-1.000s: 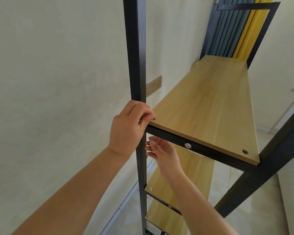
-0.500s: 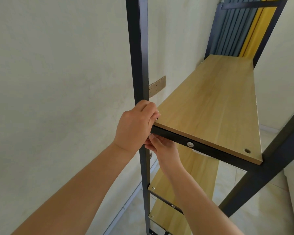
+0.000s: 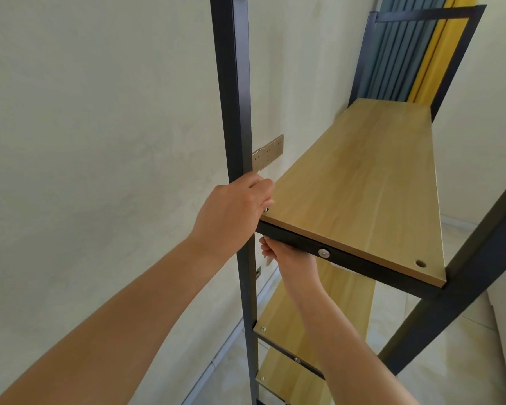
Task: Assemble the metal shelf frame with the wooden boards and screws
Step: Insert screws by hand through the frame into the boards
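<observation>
Shelf frame (image 3: 236,112) of dark metal stood close against a pale wall (image 3: 100,112), seen from the head camera; its near upright ran out of the picture at top and bottom. A wooden board (image 3: 360,188) lay flat on a black crossbar (image 3: 348,258), which carried one silver screw head (image 3: 323,253). An open hole (image 3: 419,263) showed near the board's right front corner. The left hand (image 3: 231,211) sat at the board's left front corner beside the upright, fingers curled over it; they hid whatever lay beneath, so what it held could not be told. The right hand (image 3: 287,255) reached up under the crossbar, its fingertips hidden behind the metal, its grip impossible to make out. Lower boards (image 3: 292,340) with small screws appeared below, partly covered by the right forearm. A perforated plate (image 3: 268,153) on the wall sat half behind the upright.
</observation>
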